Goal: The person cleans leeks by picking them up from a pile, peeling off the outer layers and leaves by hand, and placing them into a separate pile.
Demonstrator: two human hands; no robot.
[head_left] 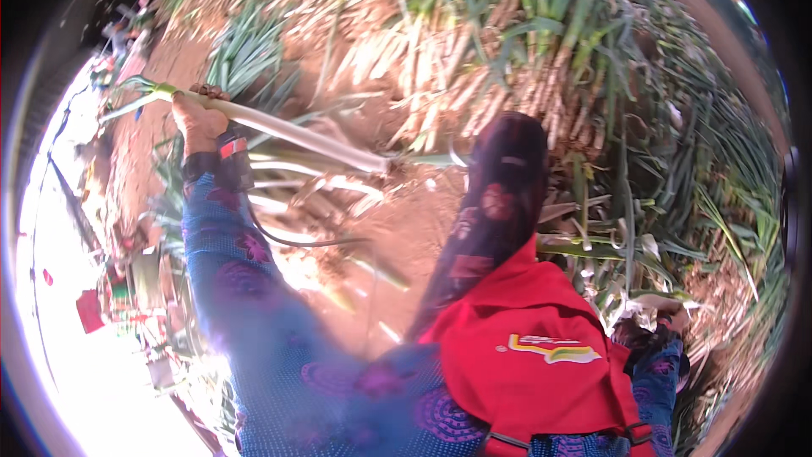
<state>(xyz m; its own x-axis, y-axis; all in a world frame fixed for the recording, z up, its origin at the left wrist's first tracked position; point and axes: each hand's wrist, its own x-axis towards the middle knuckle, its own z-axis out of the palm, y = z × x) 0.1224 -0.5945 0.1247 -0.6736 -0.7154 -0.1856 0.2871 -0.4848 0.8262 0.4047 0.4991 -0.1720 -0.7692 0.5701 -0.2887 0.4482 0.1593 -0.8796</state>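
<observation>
Blue patterned clothing with purple motifs fills the lower edge, closest to the camera, with a bright red cloth bearing a yellow-and-white emblem over its right part. From the lower left a blue sleeve reaches upward to the left hand, bare, with a dark strapped device at the wrist and a thin cable trailing from it. That hand's grip is closed around one leek, near its green end. The leek is raised at a slant: leaves point to the upper left beyond the fist, and the long white stalk runs down to its root end near the middle of the view.

Far to the lower right, the right hand is small and partly hidden, close beside pale leek scraps; whether its grip holds anything cannot be told.

Between them, a dark boot stands on brown soil. Loose leeks lie under the raised one, and dense heaps of leeks spread across the top and right. Glare whitens the left edge.
</observation>
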